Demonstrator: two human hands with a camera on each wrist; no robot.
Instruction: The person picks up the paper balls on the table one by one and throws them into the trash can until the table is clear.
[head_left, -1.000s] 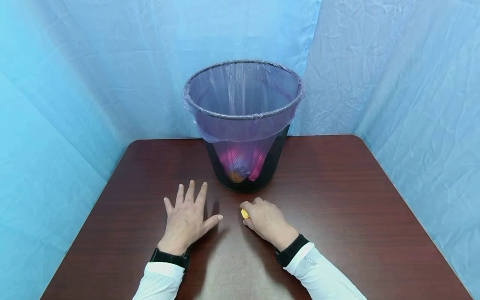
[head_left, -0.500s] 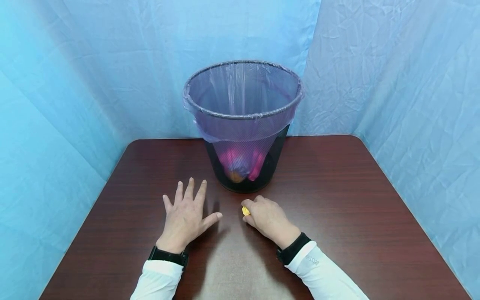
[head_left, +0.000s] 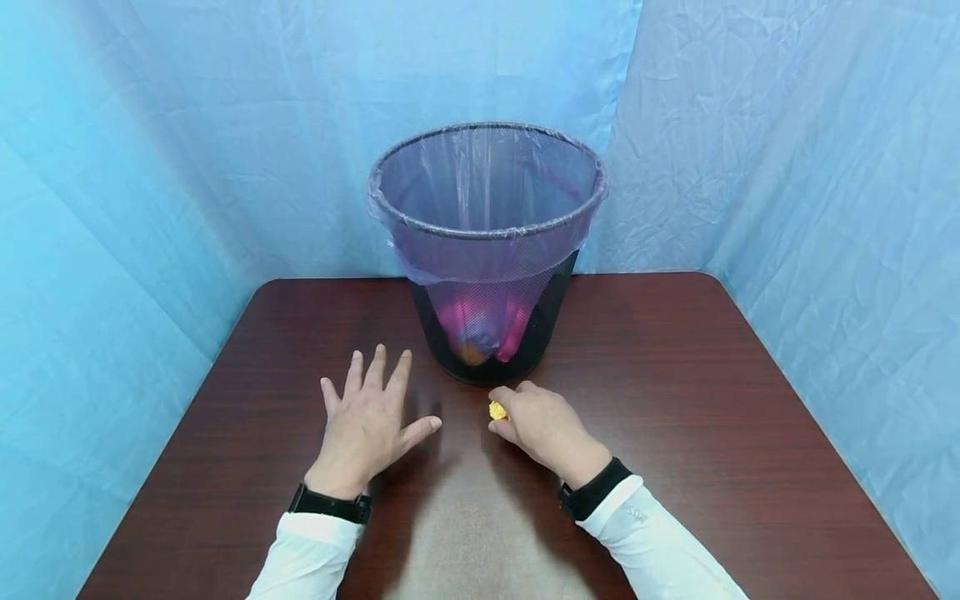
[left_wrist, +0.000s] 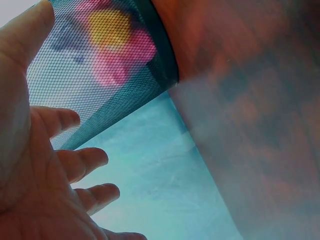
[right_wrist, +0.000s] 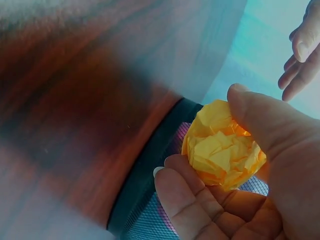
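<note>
My right hand (head_left: 551, 429) pinches a crumpled ball of yellow paper (right_wrist: 222, 150) between thumb and fingers, in front of a wastebasket. In the head view only a small part of the paper ball (head_left: 498, 410) shows past the fingers. My left hand (head_left: 363, 425) is spread palm down over the table's left half, fingers straight and holding nothing. The black mesh wastebasket (head_left: 551, 312) stands upright with a thin purple bag (head_left: 480, 258) folded over its rim. Pink and yellow crumpled items (left_wrist: 110, 30) show through the mesh near its bottom.
The dark brown wooden table (head_left: 675, 375) has rounded far corners. Light blue cloth (head_left: 225, 150) hangs behind it and along both sides. The basket stands near the middle of the table's far part, its rim well above both hands.
Both hands have moved slightly forward toward the basket. The right hand has also shifted a little right with the yellow paper ball, while the left has drifted a little left.
</note>
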